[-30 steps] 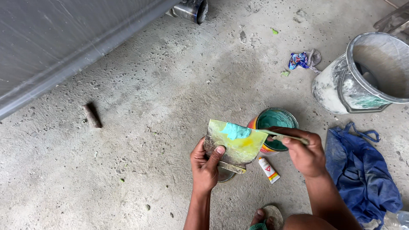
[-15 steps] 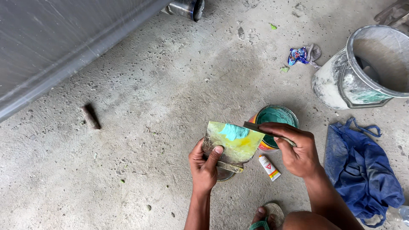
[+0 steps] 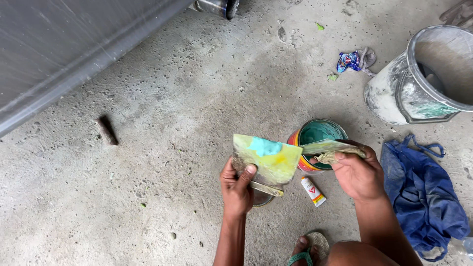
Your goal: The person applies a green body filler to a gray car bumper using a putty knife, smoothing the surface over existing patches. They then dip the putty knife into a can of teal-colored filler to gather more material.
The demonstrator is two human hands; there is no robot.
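Down on the ground, biggest thing first:

Concrete floor [image 3: 148, 162]: rough grey surface under both hands.
Metal panel [image 3: 64, 54]: grey, slanted, well beyond the left hand, up and to its left.
Bucket [image 3: 423, 79]: pale, paint-smeared, tipped on its side, far up and to the right of the right hand.
Blue cloth [image 3: 423, 197]: crumpled heap just right of the right hand and forearm.
Paint can [image 3: 315, 143]: open, teal inside, directly beyond the right hand, between the two hands.
Mixing board [image 3: 268, 160]: flat yellow-green piece with a teal blob near its top; it sits in the left hand, tilted.
Left hand [image 3: 237, 189]: closed on the board's lower edge, thumb across its face.
Right hand [image 3: 357, 172]: fingers closed round the scraper's handle.
Scraper [image 3: 327, 148]: smeared blade pointing left from the right hand, its tip at the board's right edge, over the can.
Small tube [image 3: 313, 191]: white, lying on the floor between the hands, just left of the right wrist.
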